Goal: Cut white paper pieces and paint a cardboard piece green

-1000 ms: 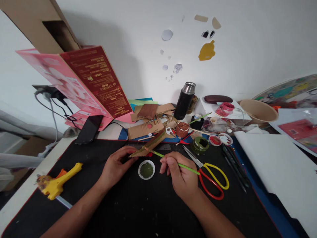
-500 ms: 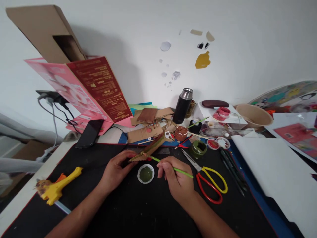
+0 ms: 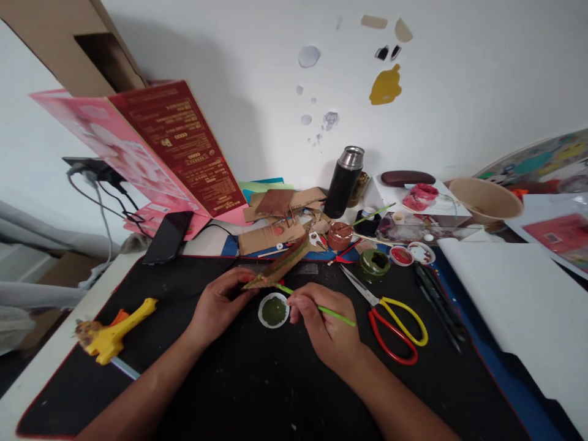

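Note:
My left hand [image 3: 219, 306] pinches the near end of a long, narrow cardboard piece [image 3: 285, 262], painted partly green and tilted up and away from me. Between the fingers of my right hand [image 3: 327, 318] is a thin paintbrush [image 3: 336, 315] with a bright green handle. Its tip meets the near part of the cardboard piece; the bristles are hard to make out. Just below, a small white lid [image 3: 274, 310] holding dark green paint lies on the black mat [image 3: 257, 386]. An uncapped jar of green paint [image 3: 373, 264] stands beyond my right hand.
Scissors [image 3: 390, 318] with red and yellow handles lie right of my right hand. A yellow giraffe toy [image 3: 113, 337] rests at left, near a phone [image 3: 168, 236]. A black thermos [image 3: 342, 187], cardboard scraps [image 3: 271, 236] and a brown paint jar [image 3: 340, 235] stand behind.
The camera view has tipped down slightly, so the background sits higher. Both hands keep their hold on the cardboard piece and paintbrush, with the brush still against the near part.

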`<state>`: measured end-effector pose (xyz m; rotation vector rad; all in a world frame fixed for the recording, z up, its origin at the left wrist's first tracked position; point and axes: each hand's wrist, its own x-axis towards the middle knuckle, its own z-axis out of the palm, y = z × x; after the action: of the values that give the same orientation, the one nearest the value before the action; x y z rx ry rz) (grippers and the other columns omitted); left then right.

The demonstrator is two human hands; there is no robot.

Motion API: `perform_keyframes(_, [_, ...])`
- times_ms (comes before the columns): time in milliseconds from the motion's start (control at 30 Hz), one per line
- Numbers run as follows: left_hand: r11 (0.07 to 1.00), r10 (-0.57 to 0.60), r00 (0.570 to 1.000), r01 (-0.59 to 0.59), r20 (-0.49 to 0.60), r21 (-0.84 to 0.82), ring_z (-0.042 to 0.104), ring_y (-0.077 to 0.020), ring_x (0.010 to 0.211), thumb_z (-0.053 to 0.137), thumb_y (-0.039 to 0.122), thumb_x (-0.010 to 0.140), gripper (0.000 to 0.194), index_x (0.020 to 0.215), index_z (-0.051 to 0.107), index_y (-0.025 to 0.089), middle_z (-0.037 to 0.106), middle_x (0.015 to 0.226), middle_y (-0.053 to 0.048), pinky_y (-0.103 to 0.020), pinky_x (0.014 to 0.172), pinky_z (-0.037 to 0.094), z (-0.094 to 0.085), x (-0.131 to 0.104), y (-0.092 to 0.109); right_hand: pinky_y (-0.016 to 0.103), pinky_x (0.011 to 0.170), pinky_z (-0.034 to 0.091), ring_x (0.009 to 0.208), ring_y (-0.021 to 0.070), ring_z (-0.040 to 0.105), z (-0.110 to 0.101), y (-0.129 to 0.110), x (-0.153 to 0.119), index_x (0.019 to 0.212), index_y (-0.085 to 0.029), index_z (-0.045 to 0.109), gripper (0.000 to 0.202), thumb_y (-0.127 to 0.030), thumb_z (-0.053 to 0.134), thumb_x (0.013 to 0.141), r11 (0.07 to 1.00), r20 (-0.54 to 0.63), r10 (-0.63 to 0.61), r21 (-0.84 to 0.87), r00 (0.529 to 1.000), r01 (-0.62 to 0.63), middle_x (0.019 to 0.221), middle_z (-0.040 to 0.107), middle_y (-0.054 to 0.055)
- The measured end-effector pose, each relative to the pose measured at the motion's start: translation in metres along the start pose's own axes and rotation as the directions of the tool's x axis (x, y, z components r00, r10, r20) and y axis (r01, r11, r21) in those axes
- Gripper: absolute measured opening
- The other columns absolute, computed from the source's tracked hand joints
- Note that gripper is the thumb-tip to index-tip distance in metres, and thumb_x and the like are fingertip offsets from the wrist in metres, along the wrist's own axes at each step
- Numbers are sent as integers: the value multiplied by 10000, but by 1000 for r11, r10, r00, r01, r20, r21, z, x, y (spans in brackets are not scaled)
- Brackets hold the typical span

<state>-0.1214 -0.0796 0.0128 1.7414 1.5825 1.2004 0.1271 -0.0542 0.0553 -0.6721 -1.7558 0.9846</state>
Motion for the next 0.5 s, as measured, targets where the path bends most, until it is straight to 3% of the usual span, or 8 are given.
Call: perform_keyframes(500, [1000, 8, 1000, -8, -19, -19, 797, -232, 951, 773, 281, 905, 95, 971, 809, 222, 831, 1026, -78, -336, 857, 650, 1, 0, -2, 227, 643, 534, 642, 127, 703, 11, -3, -2, 891, -206, 712, 328, -322, 521, 1131, 999, 93, -41, 24, 995, 39, 752, 749, 20])
